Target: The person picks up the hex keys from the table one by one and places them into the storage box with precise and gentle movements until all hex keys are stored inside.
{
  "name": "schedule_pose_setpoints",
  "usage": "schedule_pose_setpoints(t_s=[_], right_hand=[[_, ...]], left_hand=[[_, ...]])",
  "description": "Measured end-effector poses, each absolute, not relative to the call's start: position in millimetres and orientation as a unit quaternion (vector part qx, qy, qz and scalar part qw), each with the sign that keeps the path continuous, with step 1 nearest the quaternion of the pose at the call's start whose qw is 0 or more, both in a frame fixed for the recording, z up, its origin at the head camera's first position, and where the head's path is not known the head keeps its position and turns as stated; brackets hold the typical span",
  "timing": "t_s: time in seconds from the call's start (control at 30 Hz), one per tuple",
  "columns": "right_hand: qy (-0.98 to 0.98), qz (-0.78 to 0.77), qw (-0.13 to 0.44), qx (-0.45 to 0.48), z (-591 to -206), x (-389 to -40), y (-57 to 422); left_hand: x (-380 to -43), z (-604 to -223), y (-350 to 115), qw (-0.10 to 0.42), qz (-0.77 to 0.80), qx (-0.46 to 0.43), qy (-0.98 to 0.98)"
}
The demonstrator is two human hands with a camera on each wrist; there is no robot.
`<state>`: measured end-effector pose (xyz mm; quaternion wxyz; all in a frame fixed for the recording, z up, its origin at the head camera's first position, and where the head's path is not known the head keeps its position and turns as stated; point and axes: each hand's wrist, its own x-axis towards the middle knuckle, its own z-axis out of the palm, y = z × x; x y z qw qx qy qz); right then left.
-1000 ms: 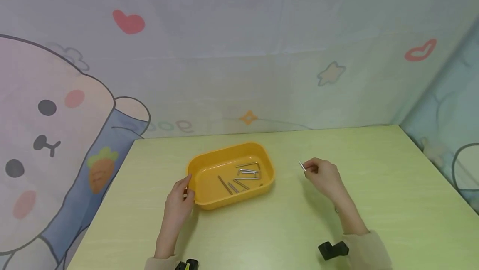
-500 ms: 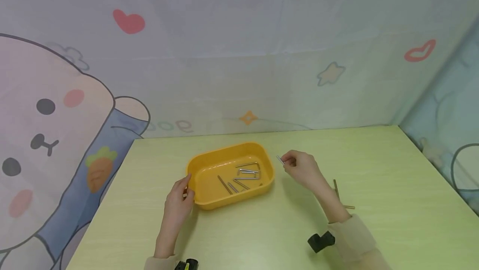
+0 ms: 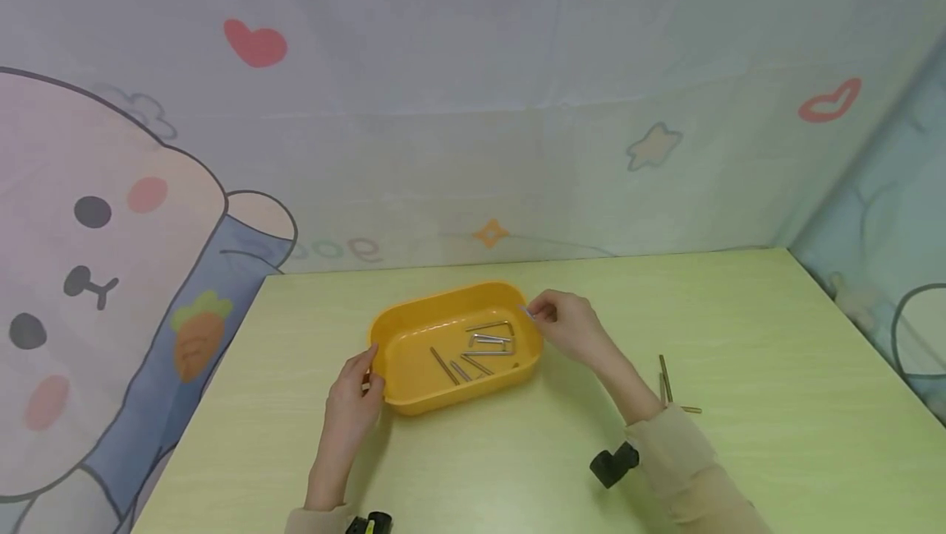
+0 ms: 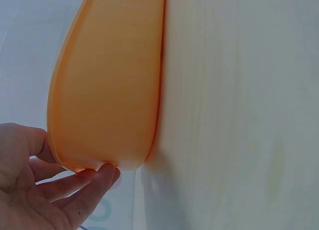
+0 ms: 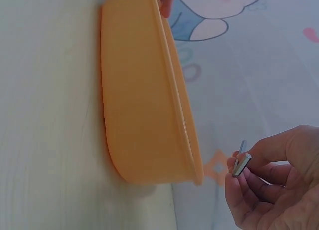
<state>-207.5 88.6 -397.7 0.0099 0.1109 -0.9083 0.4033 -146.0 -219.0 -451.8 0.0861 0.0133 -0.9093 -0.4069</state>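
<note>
A yellow plastic tray (image 3: 406, 353) sits on the table, with several silver L-shaped hex keys (image 3: 493, 352) lying loose towards its right side. At its left end, my left hand (image 3: 351, 407) grips the rim, fingers and thumb on the wall, as the left wrist view also shows. My right hand (image 3: 571, 327) pinches a small silver hex key (image 5: 242, 165) between thumb and fingertips. In the head view this hand is at the tray's right end, the key near the rim. The right wrist view shows the key's six-sided end; fingers hide part of it.
Several brass-coloured hex keys (image 3: 667, 378) lie on the pale yellow table (image 3: 776, 353), right of the tray near the right sleeve. A printed cloth (image 3: 458, 107) hangs behind the table's far edge.
My right hand has moved left with the hex key, from right of the tray to its right rim. The brass-coloured keys have come into sight. The left hand and tray stay put.
</note>
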Motion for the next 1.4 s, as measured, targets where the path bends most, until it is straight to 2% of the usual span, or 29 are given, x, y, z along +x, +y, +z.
schedule_pose_setpoints(t_s=[0.57, 1.4], right_hand=[[-0.907, 0.393, -0.013, 0.153, -402.0, -219.2, 59.3], [-0.928, 0.316, -0.078, 0.181, -432.7, -241.7, 23.1]], left_hand=[[-147.2, -452.2, -217.2, 0.089, -0.408, 0.015, -0.908], [-147.8, -452.4, -219.0, 0.083, -0.407, 0.016, -0.910]])
